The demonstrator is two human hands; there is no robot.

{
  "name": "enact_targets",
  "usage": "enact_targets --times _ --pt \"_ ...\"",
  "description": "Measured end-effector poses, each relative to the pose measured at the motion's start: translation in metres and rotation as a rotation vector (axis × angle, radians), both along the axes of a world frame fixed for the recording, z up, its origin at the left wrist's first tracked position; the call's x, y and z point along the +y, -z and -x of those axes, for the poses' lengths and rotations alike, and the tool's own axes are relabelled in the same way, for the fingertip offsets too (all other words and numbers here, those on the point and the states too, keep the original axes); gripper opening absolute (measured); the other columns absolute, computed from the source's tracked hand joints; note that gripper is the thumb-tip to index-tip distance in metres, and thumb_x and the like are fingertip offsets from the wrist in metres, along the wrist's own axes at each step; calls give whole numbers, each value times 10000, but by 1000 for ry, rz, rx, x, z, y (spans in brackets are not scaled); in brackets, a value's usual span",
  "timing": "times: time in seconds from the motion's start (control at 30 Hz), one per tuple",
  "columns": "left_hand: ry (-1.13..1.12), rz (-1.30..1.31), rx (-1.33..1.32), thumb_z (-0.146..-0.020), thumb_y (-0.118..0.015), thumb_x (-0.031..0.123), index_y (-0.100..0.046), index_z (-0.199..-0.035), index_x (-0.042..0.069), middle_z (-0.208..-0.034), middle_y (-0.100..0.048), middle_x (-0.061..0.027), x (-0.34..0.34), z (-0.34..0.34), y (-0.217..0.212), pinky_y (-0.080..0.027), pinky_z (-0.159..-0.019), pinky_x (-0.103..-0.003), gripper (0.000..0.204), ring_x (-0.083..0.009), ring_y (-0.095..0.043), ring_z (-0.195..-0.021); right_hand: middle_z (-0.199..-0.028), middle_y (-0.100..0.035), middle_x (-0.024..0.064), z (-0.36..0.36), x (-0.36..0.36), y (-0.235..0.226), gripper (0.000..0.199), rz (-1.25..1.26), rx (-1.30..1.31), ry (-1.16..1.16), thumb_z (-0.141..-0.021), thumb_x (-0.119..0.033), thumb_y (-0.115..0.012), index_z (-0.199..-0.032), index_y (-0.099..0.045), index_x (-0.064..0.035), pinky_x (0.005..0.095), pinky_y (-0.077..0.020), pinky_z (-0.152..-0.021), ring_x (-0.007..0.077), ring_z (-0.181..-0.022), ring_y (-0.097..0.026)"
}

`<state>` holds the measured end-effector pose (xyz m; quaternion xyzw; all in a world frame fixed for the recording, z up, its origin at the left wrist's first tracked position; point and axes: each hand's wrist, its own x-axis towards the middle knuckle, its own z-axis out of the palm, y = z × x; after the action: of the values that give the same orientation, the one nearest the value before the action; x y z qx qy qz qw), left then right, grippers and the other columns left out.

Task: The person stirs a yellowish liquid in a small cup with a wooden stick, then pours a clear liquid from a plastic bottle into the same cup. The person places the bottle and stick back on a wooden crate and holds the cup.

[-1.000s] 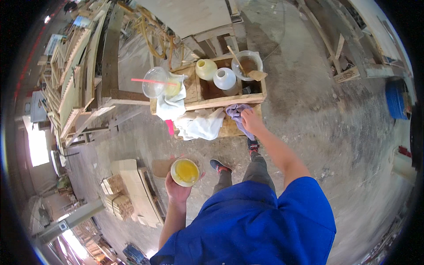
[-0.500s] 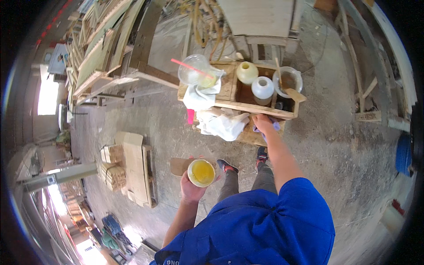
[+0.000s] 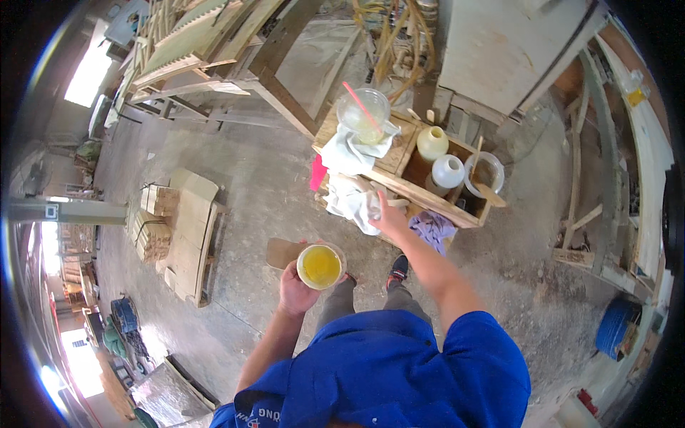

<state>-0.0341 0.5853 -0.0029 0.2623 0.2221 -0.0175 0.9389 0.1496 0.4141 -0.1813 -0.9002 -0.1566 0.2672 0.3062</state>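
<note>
My left hand (image 3: 296, 289) grips a round white tub (image 3: 319, 267) with clear yellow liquid in it, held upright at waist height. Behind the tub juts a flat brown piece (image 3: 282, 253); whether the hand holds it too is hidden. My right hand (image 3: 389, 217) is at the right edge of a crumpled white cloth (image 3: 351, 201), its index finger stretched out and other fingers partly hidden. Just right of that hand lies a purple cloth (image 3: 432, 228). Both cloths are on the near ledge of a wooden box (image 3: 421, 187).
In the box stand a cream bottle (image 3: 432, 143) and a white bottle (image 3: 447, 172). A clear tub (image 3: 498, 164) with a wooden-handled brush is at its right. A plastic cup (image 3: 354, 110) with a red straw sits on the left. Wood bundles (image 3: 151, 235) lie beside cardboard (image 3: 187, 232).
My right hand has left the purple cloth and moved left to the white cloth. My left hand still holds the tub. The whole view has turned and shifted.
</note>
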Motion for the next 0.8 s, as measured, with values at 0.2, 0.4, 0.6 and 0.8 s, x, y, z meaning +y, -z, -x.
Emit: enact_targets --times 0.2,0.4,0.6,0.8 --pt "27 -298 54 -914 -351 177 -381 -1325 181 -1357 -416 -113 19 27 -2 -325 -923 -687 412 -307 -436 -1218 -755 -600 198 -18 44 14 146 -211 -123 328 -806 -186 -559 -848 -495 -62 473 -462 -671 385 -752 -593" --pt "-131 96 165 -920 -307 181 -306 -1345 214 -1362 -408 -98 29 39 4 -336 -890 -711 426 -337 -430 -1219 -1198 -517 182 -29 53 23 403 99 -125 -24 -805 -178 -564 -1184 -462 -87 409 -447 -833 339 -1049 -530" --pt "-98 -32 60 -945 -307 276 -434 -1303 221 -1301 -482 -89 51 52 5 -381 -873 -685 384 -357 -476 -1178 -1140 -546 120 -46 41 -31 460 -368 18 157 -838 -275 -574 -1241 -449 -91 386 -512 -656 269 -824 -628" --pt "-62 210 -43 -931 -304 209 -450 -1280 128 -1277 -507 -106 87 14 14 -338 -923 -676 387 -330 -489 -1167 -980 -554 78 -107 37 -133 468 -1269 245 908 -875 -361 -567 -1235 -414 -103 296 -503 -474 203 -622 -614"
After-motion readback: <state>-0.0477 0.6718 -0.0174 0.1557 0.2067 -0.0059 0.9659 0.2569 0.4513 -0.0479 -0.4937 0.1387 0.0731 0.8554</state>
